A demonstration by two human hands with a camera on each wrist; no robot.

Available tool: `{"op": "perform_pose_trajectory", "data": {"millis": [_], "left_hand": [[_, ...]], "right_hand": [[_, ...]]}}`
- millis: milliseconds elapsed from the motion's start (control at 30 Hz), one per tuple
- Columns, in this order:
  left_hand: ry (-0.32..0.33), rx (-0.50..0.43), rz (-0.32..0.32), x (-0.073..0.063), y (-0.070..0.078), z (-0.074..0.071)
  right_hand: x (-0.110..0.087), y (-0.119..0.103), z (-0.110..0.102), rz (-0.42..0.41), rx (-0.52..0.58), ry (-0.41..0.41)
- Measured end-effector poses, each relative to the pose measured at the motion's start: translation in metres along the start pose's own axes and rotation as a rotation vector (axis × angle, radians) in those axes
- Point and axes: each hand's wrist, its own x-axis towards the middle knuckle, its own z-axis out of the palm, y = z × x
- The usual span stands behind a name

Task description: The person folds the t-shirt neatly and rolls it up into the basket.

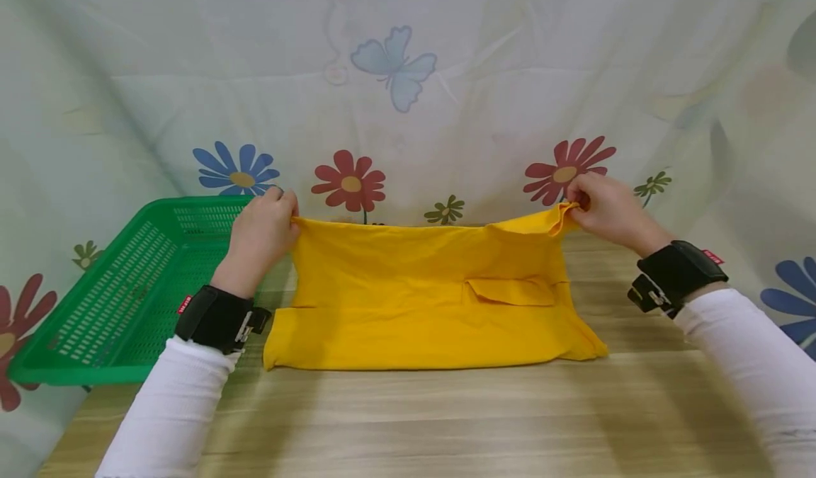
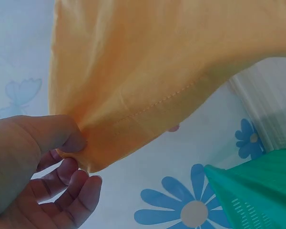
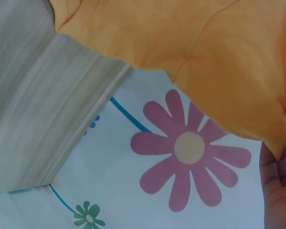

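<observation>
A yellow cloth [image 1: 395, 336] with a small pocket-like flap [image 1: 513, 292] on its right side spans the space between both hands. Its near part lies on the table, while the far edge is lifted and stretched. My left hand [image 1: 264, 226] pinches the far left corner; in the left wrist view, thumb and fingers [image 2: 88, 191] meet at the cloth's stitched corner. At the far right corner, my right hand [image 1: 605, 205] pinches bunched cloth, with a fold drooping beside it. The right wrist view catches only part of that hand [image 3: 279, 186] at its edge.
A green plastic basket [image 1: 162, 258] with slotted walls stands on the left, partly behind the left forearm. Under the cloth is a wood-grain table [image 1: 446, 421]. A curtain [image 1: 472, 110] printed with flowers and a butterfly hangs behind and at the sides.
</observation>
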Motion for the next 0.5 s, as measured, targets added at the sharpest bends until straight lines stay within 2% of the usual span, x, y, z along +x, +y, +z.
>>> {"op": "perform_pose_trajectory", "data": {"millis": [133,300,433,500], "left_hand": [[-0.011,0.033,0.043,-0.014,0.0,0.016],[-0.063,0.079,0.063,-0.039,-0.002,0.038],[-0.095,0.123,0.099,-0.058,0.0,0.055],[-0.14,0.148,0.1,-0.066,0.001,0.062]], "right_hand": [[-0.012,-0.002,0.01,-0.041,0.005,-0.026],[-0.037,-0.004,0.027,-0.116,0.036,-0.083],[-0.059,-0.005,0.043,-0.142,0.058,-0.151],[-0.069,-0.005,0.05,-0.14,0.079,-0.201]]}}
